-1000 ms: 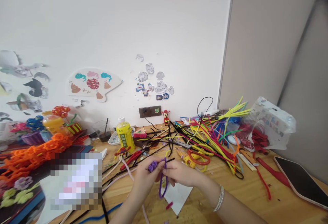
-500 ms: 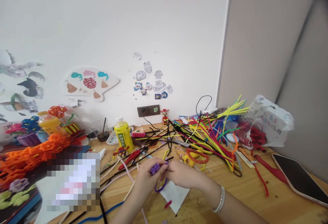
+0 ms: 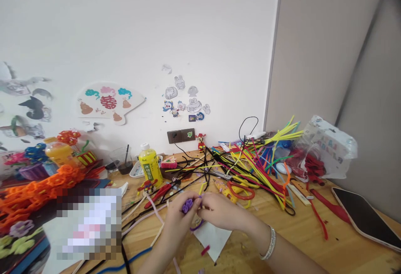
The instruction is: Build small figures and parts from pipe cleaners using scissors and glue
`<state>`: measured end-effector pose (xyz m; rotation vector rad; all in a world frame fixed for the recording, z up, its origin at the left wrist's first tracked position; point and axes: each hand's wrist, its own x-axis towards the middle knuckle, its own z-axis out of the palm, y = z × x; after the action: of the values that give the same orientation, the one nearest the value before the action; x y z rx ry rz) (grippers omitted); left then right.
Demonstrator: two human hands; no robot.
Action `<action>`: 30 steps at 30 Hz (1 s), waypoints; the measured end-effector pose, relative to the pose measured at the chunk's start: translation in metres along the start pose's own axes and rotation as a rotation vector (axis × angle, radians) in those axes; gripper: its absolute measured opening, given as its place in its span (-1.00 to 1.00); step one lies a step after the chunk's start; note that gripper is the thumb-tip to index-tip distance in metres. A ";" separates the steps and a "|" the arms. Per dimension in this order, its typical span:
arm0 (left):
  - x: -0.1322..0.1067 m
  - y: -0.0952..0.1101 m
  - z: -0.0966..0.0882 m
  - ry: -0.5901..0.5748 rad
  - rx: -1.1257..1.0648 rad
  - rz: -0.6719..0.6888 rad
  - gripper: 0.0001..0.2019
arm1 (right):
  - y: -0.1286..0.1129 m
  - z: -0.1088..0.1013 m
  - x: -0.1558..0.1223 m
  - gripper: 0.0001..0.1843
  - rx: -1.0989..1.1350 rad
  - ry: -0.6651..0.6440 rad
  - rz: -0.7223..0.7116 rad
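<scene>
My left hand is closed around a bundle of coiled purple pipe cleaner, its loops showing between thumb and fingers. Against its fingertips, my right hand pinches the same purple strand, part of which hangs in a curve below the hands. Where the fingers meet, the strand is mostly hidden. Under the hands lies a white sheet of paper, with a short magenta piece of pipe cleaner on it. A silvery bracelet circles my right wrist.
A yellow drink bottle stands behind my left hand. Orange-handled scissors and a heap of coloured pipe cleaners lie behind and to the right. A phone rests at far right. Orange fuzzy flowers fill the left side.
My right fingers have shifted slightly at the purple strand, and its hanging loop looks smaller and lower. The coiled bundle has turned a little in my left hand.
</scene>
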<state>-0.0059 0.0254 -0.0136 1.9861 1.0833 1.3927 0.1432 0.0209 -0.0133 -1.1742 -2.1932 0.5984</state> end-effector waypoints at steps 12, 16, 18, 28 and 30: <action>0.002 -0.005 0.004 0.158 -0.427 -0.389 -0.73 | 0.005 0.027 0.007 -0.68 1.260 -0.167 0.130; 0.003 -0.007 0.006 0.148 -0.428 -0.399 -0.71 | 0.006 0.030 0.007 -0.71 1.337 -0.166 0.182; 0.004 -0.008 0.007 0.131 -0.431 -0.412 -0.69 | 0.005 0.028 0.007 -0.71 1.327 -0.139 0.184; 0.003 -0.012 0.006 0.154 -0.622 -0.368 -0.75 | 0.010 0.024 0.008 -0.74 1.304 -0.147 0.220; 0.004 -0.013 0.003 0.208 -0.690 -0.339 -0.78 | 0.013 0.024 0.009 -0.75 1.295 -0.117 0.259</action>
<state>-0.0072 0.0366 -0.0221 1.1356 0.8145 1.5319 0.1308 0.0323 -0.0360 -0.6527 -1.1912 1.8264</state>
